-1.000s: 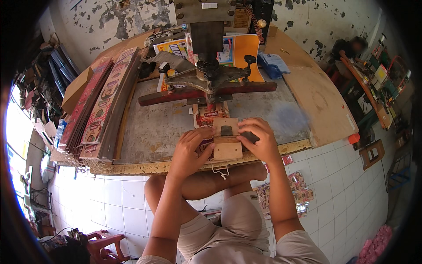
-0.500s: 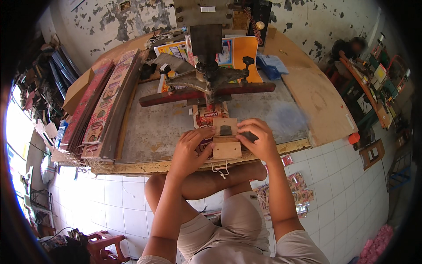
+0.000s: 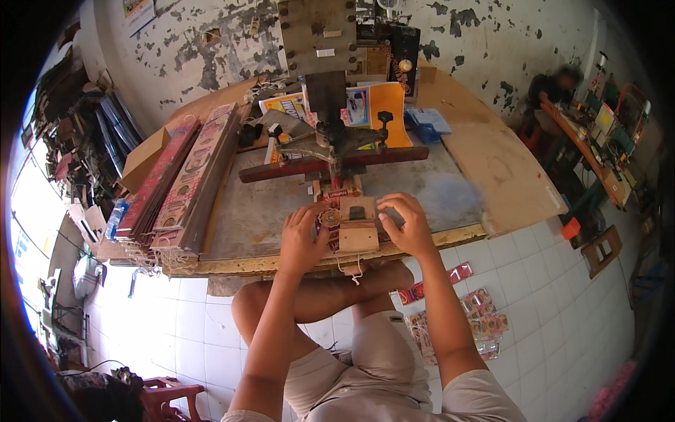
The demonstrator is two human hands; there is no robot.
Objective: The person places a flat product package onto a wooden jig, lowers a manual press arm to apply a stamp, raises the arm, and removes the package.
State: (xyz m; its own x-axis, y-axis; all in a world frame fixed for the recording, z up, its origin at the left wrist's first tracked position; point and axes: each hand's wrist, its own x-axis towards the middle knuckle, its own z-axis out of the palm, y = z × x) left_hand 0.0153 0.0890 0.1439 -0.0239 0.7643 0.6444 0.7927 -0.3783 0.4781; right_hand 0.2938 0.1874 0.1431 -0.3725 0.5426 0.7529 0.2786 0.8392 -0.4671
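My left fingers (image 3: 306, 215) rest loosely spread on the printed card (image 3: 330, 219); my right fingers (image 3: 401, 202) curl, parted, just beside the far side of the wooden block (image 3: 358, 241). Neither set is clenched, though from up here I can't be sure whether a fingertip brushes the wood. The block sits near the front edge of the counter (image 3: 436, 169), in front of the red bar (image 3: 278, 171), probably so I can reach it from 2 sides. To my left, 2 long stacks of card (image 3: 188, 179) lie lengthwise alongside each other, presumably to save working room. Beside them leans a cardboard box (image 3: 145, 163); its inside is hidden from me.
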